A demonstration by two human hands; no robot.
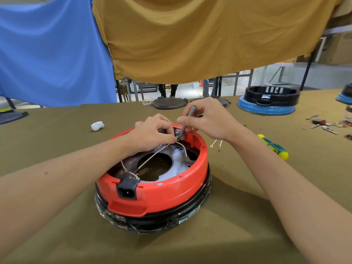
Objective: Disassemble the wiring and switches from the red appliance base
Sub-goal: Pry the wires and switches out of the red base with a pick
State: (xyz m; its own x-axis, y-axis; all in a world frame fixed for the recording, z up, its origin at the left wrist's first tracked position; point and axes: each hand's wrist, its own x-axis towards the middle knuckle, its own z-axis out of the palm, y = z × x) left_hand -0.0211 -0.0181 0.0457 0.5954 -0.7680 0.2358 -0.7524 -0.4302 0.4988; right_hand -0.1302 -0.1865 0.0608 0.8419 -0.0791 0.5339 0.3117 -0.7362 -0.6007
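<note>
Nearest me sits the round red plastic appliance base (162, 189) on the olive cloth-covered table (57, 216), its black power socket (127, 189) facing me. At its far rim I see my left hand (152, 135) pinching a white wire's brass terminal (177, 138), while my right hand (206, 119) grips a grey metal tool (187, 121) against the grey switch block (180, 133).

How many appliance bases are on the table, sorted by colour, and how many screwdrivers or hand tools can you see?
Red appliance base: 1
Blue-and-black bases: 2, one whole, one cut off at the right edge
Green-and-yellow screwdriver lying on the table: 1
Grey metal tool held in the right hand: 1
Total: 5
</note>
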